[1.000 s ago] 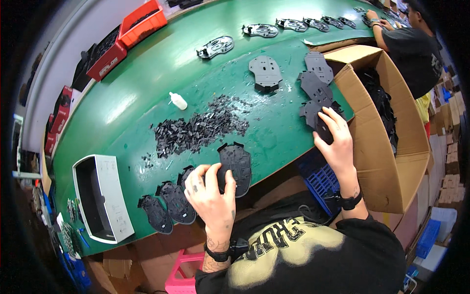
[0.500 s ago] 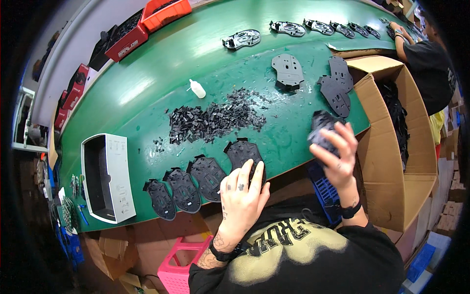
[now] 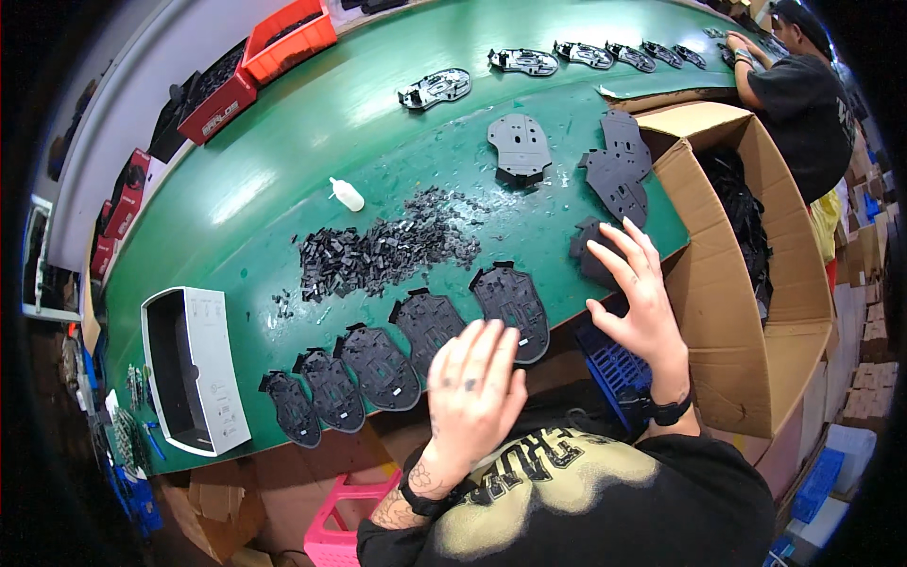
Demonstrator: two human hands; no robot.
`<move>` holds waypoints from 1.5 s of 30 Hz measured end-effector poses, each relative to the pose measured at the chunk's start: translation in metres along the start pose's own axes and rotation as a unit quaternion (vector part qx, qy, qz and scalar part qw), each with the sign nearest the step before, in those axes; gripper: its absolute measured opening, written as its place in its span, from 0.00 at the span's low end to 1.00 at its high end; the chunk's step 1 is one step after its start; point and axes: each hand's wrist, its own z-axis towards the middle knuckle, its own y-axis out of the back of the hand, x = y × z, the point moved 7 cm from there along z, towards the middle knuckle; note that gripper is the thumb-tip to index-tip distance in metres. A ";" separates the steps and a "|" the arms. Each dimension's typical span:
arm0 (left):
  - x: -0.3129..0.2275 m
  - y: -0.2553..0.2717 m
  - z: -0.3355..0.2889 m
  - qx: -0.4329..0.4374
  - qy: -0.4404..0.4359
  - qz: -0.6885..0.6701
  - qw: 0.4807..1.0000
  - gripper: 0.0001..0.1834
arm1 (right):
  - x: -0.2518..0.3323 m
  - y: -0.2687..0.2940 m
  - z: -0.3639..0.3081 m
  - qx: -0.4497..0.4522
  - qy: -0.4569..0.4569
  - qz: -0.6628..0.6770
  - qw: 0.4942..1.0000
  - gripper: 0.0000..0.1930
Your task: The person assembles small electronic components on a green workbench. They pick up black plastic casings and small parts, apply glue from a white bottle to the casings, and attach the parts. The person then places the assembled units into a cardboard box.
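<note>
Several black plastic mouse base shells [image 3: 378, 367] lie in a slanting row along the table's near edge. The rightmost base shell [image 3: 513, 307] sits just above the fingertips of my left hand [image 3: 474, 386], whose fingers are stretched out, back upward; whether they touch it I cannot tell. My right hand [image 3: 642, 302] is raised at the right edge of the table, fingers spread and thumb apart. Its fingertips hover over or touch another black shell [image 3: 588, 253], partly hidden by the hand. Beyond it, dark shells [image 3: 619, 175] overlap, and a grey-black shell [image 3: 520, 146] lies alone.
A heap of small black parts [image 3: 378, 250] covers mid-table, with a white squeeze bottle [image 3: 348, 196] behind. An open white box [image 3: 222, 378] stands left, a large cardboard carton [image 3: 699, 189] right. Partly assembled mouse bases [image 3: 435, 88] line the far side, where another person [image 3: 803, 104] works.
One more base shell now lies at the row's right end. My right hand, blurred over a dark piece before, has its fingers spread. My left hand is off the shell it covered. The view has shifted.
</note>
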 end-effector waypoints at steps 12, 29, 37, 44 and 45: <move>-0.013 -0.019 0.019 0.025 -0.049 -0.037 0.998 0.34 | -0.013 -0.012 -0.008 -0.153 -0.137 0.237 0.949 0.12; -0.019 -0.052 0.034 0.146 -0.142 -0.051 0.978 0.26 | -0.084 -0.002 -0.003 -0.206 -0.182 0.276 0.921 0.16; -0.008 -0.049 0.032 0.151 -0.166 -0.033 0.974 0.26 | -0.039 -0.001 0.005 -0.115 -0.120 -0.077 0.983 0.20; 0.005 -0.035 0.010 0.085 -0.153 -0.039 0.984 0.23 | 0.017 -0.038 0.001 0.068 0.058 -0.101 0.991 0.29; 0.004 -0.034 0.009 0.083 -0.161 -0.038 0.983 0.23 | 0.019 -0.038 0.000 0.063 0.048 -0.096 0.992 0.29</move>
